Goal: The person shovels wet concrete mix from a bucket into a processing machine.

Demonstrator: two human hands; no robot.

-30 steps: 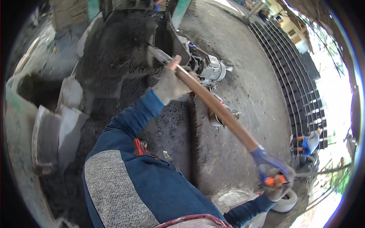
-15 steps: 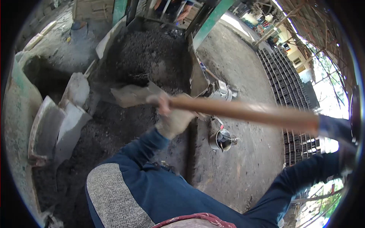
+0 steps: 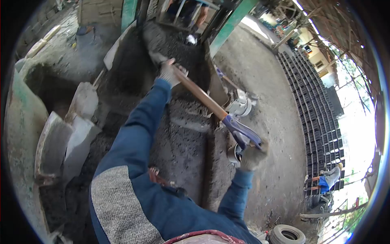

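Diagonally across the middle of the frame runs a long-handled shovel [image 3: 202, 96], its blurred blade up at the top, left of centre, over dark, loose material [image 3: 126, 61]. The gloved left hand [image 3: 169, 74] is closed around the lower shaft near the blade; the gloved right hand [image 3: 253, 157] grips the purple handle at the other end, just right of centre. Beside the shaft sits a motor [image 3: 240, 106], and a metal pot [image 3: 233, 154] shows partly behind the right hand. Broken, curved slabs [image 3: 53, 142] lean together at left. Toward the right edge, a person in blue shorts [image 3: 330, 179] bends beside long stacked rows of dark blocks [image 3: 310, 110], and a tyre [image 3: 287, 235] lies at the bottom.
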